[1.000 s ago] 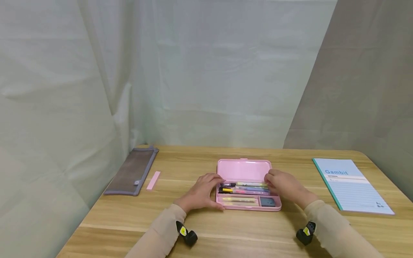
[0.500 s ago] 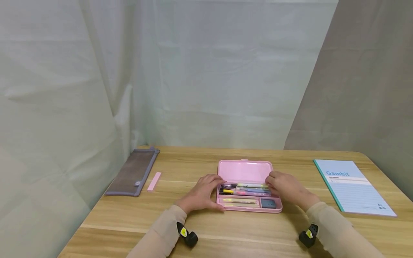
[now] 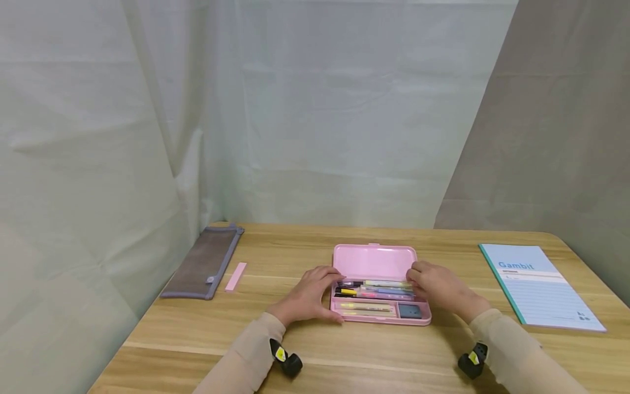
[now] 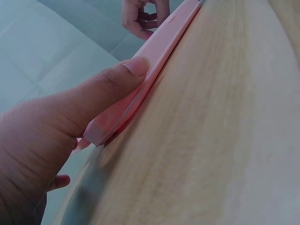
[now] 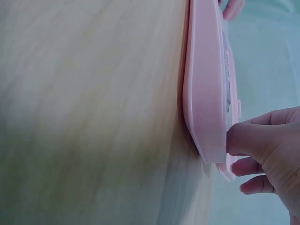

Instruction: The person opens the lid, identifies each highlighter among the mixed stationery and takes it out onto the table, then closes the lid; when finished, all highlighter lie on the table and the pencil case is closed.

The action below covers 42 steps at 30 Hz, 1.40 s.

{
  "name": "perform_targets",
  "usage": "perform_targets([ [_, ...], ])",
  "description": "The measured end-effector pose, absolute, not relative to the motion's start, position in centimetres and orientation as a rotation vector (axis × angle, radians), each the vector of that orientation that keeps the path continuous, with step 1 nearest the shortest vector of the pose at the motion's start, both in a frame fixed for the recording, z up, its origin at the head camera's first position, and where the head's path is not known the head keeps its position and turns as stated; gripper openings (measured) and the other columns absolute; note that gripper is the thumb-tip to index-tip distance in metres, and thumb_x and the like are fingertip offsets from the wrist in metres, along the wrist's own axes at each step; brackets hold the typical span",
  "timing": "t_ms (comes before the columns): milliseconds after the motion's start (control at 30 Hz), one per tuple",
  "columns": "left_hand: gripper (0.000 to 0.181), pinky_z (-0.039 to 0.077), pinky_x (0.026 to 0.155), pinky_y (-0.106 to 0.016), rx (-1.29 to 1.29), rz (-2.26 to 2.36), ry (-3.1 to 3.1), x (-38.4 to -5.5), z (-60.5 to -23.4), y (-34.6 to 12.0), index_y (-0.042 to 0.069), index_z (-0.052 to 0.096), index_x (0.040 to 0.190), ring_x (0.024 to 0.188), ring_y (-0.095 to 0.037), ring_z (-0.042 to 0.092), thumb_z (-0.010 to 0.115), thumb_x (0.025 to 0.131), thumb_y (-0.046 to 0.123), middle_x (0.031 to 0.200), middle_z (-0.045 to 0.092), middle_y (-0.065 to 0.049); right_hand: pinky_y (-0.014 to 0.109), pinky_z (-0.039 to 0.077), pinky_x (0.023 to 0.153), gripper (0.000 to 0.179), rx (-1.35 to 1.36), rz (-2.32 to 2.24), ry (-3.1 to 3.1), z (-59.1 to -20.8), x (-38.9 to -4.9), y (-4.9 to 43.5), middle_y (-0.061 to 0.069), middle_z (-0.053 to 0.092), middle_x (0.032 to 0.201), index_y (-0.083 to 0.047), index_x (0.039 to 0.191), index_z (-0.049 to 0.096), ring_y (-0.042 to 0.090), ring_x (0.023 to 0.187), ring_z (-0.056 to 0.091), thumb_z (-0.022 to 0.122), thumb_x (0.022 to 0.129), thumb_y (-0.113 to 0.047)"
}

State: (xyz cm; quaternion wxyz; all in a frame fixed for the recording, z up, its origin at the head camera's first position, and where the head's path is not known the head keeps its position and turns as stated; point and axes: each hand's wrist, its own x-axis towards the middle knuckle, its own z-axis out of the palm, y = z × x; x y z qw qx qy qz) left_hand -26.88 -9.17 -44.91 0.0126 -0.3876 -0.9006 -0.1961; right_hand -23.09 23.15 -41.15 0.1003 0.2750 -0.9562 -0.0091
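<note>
I see the opened pink pencil case [image 3: 375, 262] on the wooden table [image 3: 374, 355], its left end held between the left hand's [image 3: 309, 293] thumb and fingers. The right hand [image 3: 440, 285] covers the right ends of the pens [image 3: 385, 283]; I can't tell whether its hidden fingertips pinch anything.

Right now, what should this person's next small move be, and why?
Probably settle the pens with the right hand while the left hand steadies the pink case: the right fingers are at the pens' right ends, and the left hand grips the case's left end. Whether the right fingers pinch a pen is hidden.
</note>
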Motion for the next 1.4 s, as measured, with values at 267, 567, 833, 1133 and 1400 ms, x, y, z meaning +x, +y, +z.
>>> perform_targets([
  [267,0.091,0.030,0.116,-0.043,-1.210,-0.610,-2.812,-26.82,-44.84,-9.15,0.017,0.051,0.137,0.135,-0.020,0.038,0.079,0.064,0.063,0.139,0.048,0.001,0.026,0.052,0.062,0.014,0.846,-0.163,-2.776,-41.16,-23.23,22.76,-0.001,0.058,0.076,-0.011,0.083,0.062,0.010,0.066,0.049,0.076,0.077,-0.009],
  [567,0.091,0.030,0.116,-0.043,-1.210,-0.613,-2.808,-26.82,-44.90,-9.16,0.017,0.051,0.137,0.135,-0.019,0.039,0.079,0.064,0.063,0.138,0.048,0.002,0.029,0.057,0.071,0.017,0.783,0.011,-2.839,-41.06,-22.95,23.18,-0.002,0.061,0.083,-0.011,0.092,0.068,0.009,0.072,0.051,0.077,0.078,-0.012],
  [833,0.090,0.031,0.115,-0.043,-1.213,-0.623,-2.792,-26.90,-45.03,-9.23,0.017,0.052,0.136,0.134,-0.020,0.039,0.080,0.064,0.062,0.137,0.049,0.002,0.030,0.056,0.072,0.022,0.833,-0.002,-2.832,-41.31,-23.31,23.58,-0.003,0.060,0.086,-0.013,0.094,0.068,0.008,0.075,0.052,0.080,0.076,-0.016],
  [1133,0.090,0.030,0.115,-0.044,-1.207,-0.637,-2.801,-26.85,-44.91,-9.22,0.017,0.052,0.136,0.135,-0.020,0.038,0.079,0.064,0.062,0.138,0.049,0.002,0.028,0.055,0.067,0.019,0.851,-0.165,-2.779,-41.16,-23.18,23.02,-0.002,0.059,0.079,-0.013,0.086,0.063,0.010,0.069,0.053,0.080,0.076,-0.015],
  [1400,0.090,0.031,0.115,-0.043,-1.217,-0.622,-2.788,-26.98,-45.14,-9.20,0.017,0.052,0.136,0.134,-0.019,0.039,0.080,0.063,0.062,0.137,0.049,0.002,0.029,0.056,0.068,0.018,0.831,-0.089,-2.776,-41.22,-23.00,23.21,-0.001,0.062,0.083,-0.011,0.090,0.067,0.010,0.071,0.054,0.079,0.077,-0.014],
])
